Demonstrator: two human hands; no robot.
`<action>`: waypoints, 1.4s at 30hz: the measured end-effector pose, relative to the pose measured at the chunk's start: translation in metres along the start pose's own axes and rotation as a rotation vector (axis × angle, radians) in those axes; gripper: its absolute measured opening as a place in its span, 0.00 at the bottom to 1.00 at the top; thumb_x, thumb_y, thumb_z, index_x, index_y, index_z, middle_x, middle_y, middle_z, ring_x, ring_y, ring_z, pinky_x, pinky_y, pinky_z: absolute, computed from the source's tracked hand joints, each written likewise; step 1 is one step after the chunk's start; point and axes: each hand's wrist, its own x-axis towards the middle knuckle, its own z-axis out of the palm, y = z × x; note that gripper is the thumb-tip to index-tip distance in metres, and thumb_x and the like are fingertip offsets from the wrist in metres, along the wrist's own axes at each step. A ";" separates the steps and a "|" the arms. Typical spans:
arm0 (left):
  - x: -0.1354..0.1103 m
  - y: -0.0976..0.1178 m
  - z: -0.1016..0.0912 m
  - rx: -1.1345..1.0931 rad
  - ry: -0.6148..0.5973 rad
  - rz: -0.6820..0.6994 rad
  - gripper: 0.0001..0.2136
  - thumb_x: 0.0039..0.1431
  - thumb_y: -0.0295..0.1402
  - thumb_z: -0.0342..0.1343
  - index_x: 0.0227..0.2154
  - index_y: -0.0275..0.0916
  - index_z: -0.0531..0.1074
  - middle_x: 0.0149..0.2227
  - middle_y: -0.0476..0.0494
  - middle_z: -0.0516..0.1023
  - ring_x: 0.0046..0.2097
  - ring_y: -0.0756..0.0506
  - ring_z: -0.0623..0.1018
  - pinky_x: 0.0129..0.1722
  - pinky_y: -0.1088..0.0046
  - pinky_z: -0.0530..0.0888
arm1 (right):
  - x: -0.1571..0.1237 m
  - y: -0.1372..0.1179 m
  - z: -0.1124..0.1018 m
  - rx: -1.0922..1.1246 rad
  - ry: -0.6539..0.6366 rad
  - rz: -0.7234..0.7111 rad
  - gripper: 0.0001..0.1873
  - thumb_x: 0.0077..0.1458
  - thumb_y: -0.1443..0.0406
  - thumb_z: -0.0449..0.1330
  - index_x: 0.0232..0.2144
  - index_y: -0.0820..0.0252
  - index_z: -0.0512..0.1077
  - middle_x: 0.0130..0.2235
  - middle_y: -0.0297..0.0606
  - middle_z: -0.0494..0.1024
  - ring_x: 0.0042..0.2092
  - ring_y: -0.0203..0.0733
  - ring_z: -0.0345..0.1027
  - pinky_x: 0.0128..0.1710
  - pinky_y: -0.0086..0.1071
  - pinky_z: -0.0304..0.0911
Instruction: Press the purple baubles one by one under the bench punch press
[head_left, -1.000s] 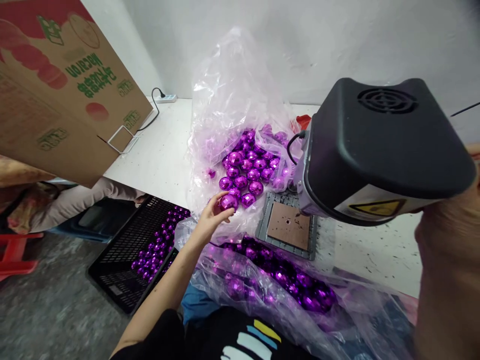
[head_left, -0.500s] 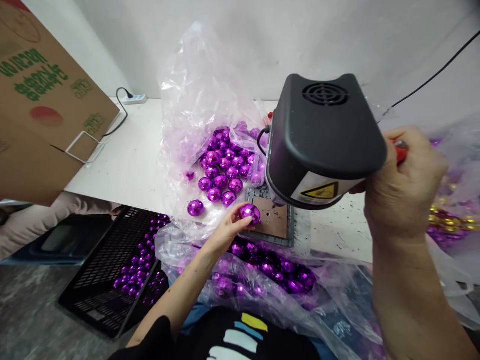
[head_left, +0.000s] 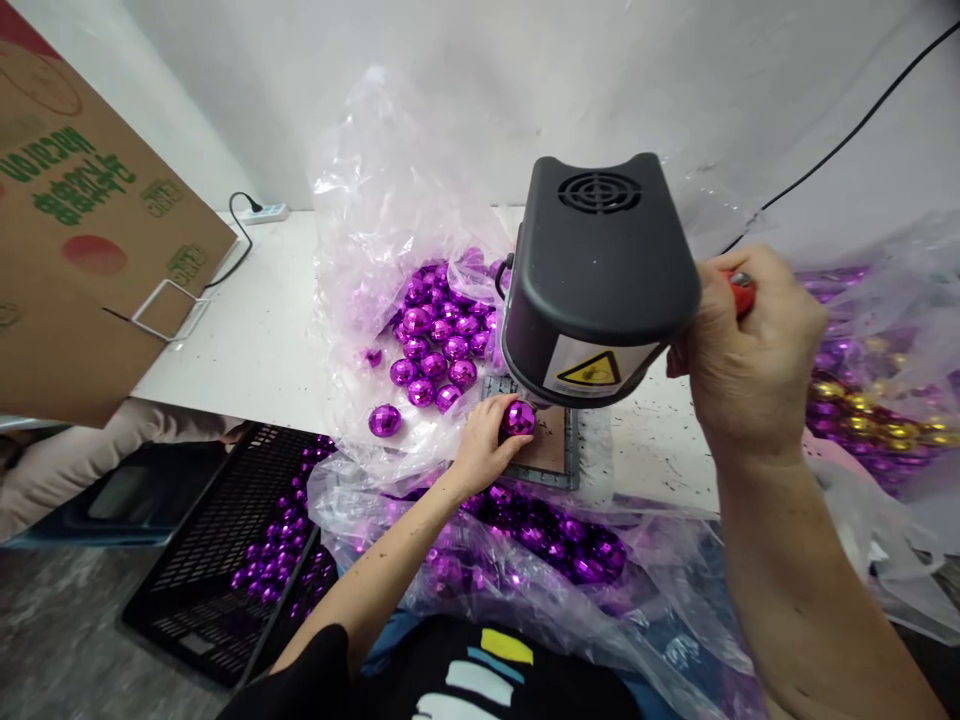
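My left hand is closed on a shiny purple faceted ball and holds it on the brown plate under the black machine head. My right hand is wrapped round a red handle at the machine's right side. A clear plastic bag behind my left hand holds several more purple balls. One loose purple ball lies at the bag's mouth.
A black crate with purple balls sits low on the left. Another clear bag of purple balls lies on my lap. Gold and purple balls in plastic fill the right. A cardboard box hangs at upper left; a power strip lies beyond.
My left hand picked a purple ball from the bag and carried it right, onto the plate under the machine head. My right hand came into view gripping the red handle.
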 end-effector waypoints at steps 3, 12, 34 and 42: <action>0.000 0.004 0.005 0.043 -0.003 0.009 0.27 0.56 0.30 0.65 0.58 0.43 0.65 0.58 0.39 0.69 0.61 0.37 0.68 0.62 0.55 0.66 | 0.000 -0.002 -0.001 -0.001 -0.003 0.002 0.26 0.57 0.42 0.56 0.31 0.60 0.68 0.26 0.30 0.63 0.28 0.29 0.54 0.26 0.26 0.51; 0.006 0.016 0.020 0.036 -0.005 -0.036 0.20 0.57 0.37 0.65 0.50 0.40 0.68 0.51 0.40 0.75 0.56 0.36 0.72 0.57 0.55 0.65 | 0.000 0.000 0.000 0.020 -0.003 -0.006 0.26 0.57 0.43 0.57 0.30 0.61 0.68 0.24 0.28 0.61 0.26 0.27 0.53 0.25 0.27 0.51; 0.001 0.015 0.026 -0.038 -0.015 -0.085 0.17 0.63 0.39 0.57 0.53 0.42 0.69 0.54 0.37 0.73 0.61 0.36 0.68 0.69 0.42 0.46 | -0.096 0.018 -0.012 -0.182 0.145 -0.313 0.05 0.55 0.64 0.62 0.36 0.56 0.73 0.26 0.30 0.71 0.23 0.32 0.63 0.21 0.29 0.57; 0.002 0.017 0.024 -0.167 -0.006 -0.110 0.18 0.60 0.40 0.60 0.51 0.45 0.71 0.53 0.39 0.74 0.60 0.35 0.69 0.70 0.43 0.48 | -0.117 0.032 -0.010 -0.169 0.050 -0.292 0.03 0.55 0.67 0.59 0.34 0.58 0.72 0.26 0.33 0.69 0.27 0.35 0.64 0.24 0.31 0.59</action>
